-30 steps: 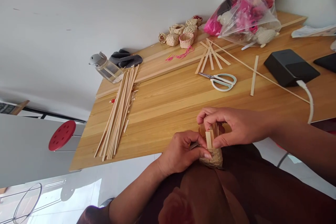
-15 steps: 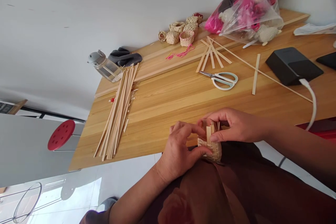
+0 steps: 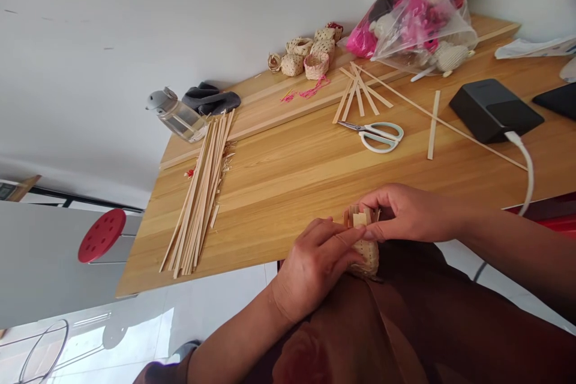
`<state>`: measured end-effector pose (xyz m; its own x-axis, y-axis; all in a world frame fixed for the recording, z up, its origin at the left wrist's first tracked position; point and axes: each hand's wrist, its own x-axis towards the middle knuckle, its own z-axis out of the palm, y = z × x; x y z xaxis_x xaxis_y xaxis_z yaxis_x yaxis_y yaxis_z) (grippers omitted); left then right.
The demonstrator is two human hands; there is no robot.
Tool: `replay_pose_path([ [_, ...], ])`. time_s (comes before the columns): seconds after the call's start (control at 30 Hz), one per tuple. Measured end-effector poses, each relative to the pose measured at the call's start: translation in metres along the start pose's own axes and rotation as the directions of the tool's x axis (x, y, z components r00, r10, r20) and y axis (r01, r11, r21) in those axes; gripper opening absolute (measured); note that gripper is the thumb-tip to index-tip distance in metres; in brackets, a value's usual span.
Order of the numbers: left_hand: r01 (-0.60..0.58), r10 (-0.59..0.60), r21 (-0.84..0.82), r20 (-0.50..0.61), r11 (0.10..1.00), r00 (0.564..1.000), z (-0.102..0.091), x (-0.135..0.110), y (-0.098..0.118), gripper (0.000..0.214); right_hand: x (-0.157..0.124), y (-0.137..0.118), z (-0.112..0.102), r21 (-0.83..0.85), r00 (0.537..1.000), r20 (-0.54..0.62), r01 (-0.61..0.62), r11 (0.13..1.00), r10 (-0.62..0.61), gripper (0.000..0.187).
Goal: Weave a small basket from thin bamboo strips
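A small woven basket (image 3: 369,257) of pale flat strips rests on my lap at the table's front edge, with several strip ends standing up from its rim. From the right, my right hand (image 3: 402,213) grips the rim, thumb in front and fingers behind the strips. My left hand (image 3: 315,258) is closed on the basket's left side. Its index finger lies along the front, near the right thumb, below one upright strip. Much of the basket's left side is hidden by my left hand.
On the wooden table (image 3: 270,192) lie scissors (image 3: 380,137), a bundle of long strips (image 3: 198,198) and several short strips (image 3: 360,93). Behind are small woven baskets (image 3: 316,65), a plastic bag (image 3: 414,24), a bottle (image 3: 177,114) and a black box (image 3: 495,109) with a white cable.
My left hand's index finger has come down from among the upright strips to the basket's front, near the right thumb. My right hand keeps its hold. The camera view has shifted slightly.
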<state>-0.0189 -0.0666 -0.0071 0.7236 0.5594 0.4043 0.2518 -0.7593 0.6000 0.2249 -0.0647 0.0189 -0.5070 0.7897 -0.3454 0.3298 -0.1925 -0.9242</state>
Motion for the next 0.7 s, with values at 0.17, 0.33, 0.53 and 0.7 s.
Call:
replay_pose_path([
  [0.17,-0.022,0.019,0.055,0.045,0.998,0.999,-0.003,0.000,0.005,0.040,-0.002,-0.001,0.000,-0.003,0.999,0.040,-0.010,1.000,0.010,0.024],
  [0.33,-0.012,0.011,0.054,0.021,0.998,1.000,-0.002,0.000,0.005,0.036,-0.001,0.000,0.005,-0.004,1.000,-0.020,-0.023,1.000,0.023,0.022],
  [0.53,0.090,-0.092,-0.046,-0.043,0.995,0.995,-0.001,0.002,0.002,0.026,-0.003,-0.006,0.007,0.044,0.997,-0.002,0.076,0.996,-0.076,0.023],
  [0.7,0.200,-0.204,-0.107,-0.031,0.974,0.978,-0.004,0.005,0.005,0.022,-0.001,-0.010,0.007,0.087,0.992,0.047,0.116,0.989,-0.120,0.016],
])
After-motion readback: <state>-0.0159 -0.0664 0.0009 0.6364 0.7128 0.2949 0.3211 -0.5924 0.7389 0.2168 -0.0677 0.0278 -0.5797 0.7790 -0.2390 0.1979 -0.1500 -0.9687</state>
